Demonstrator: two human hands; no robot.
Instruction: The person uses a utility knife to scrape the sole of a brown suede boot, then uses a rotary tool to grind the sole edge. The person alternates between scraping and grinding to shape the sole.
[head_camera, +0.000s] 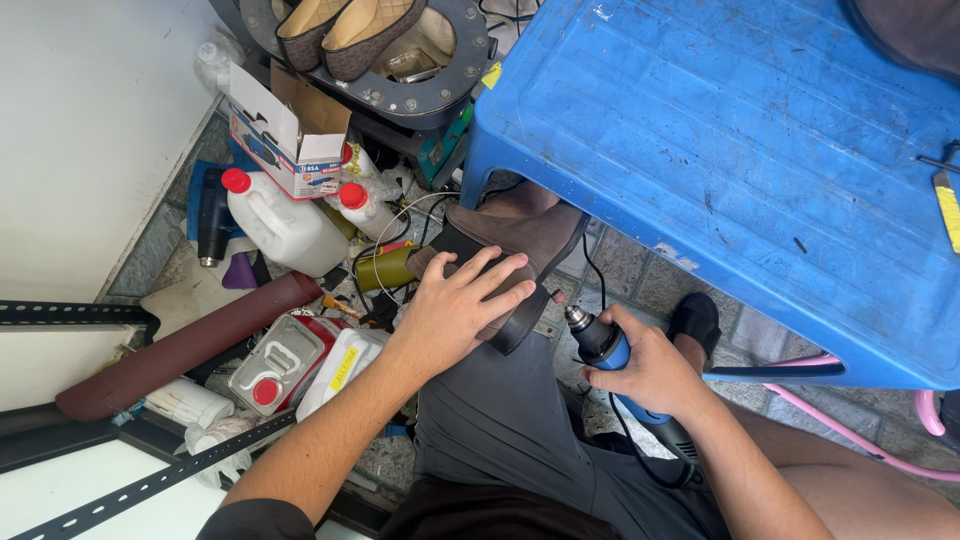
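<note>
Right hand (655, 370) is clenched around a blue-and-grey corded rotary tool (612, 358), metal tip pointing up-left, just beside the shoe's black sole edge; can't tell if it touches. Left hand (455, 310) lies flat, fingers spread, pressing down on a brown suede shoe with a dark sole (520, 235). The shoe rests on the person's knee in grey trousers (500, 410), its toe end tucked under the edge of the blue plastic stool (740, 140).

Left of the knee, on the floor: a rolled maroon sheet (180, 350), a flat metal can with a red cap (275, 365), and a white container with a yellow label (340, 370). Further out: a white plastic jug with a red cap (280, 225) and an open white cardboard box (275, 135). At the top, a pair of tan quilted flat shoes (345, 28) sits on a round grey metal frame (455, 75).
</note>
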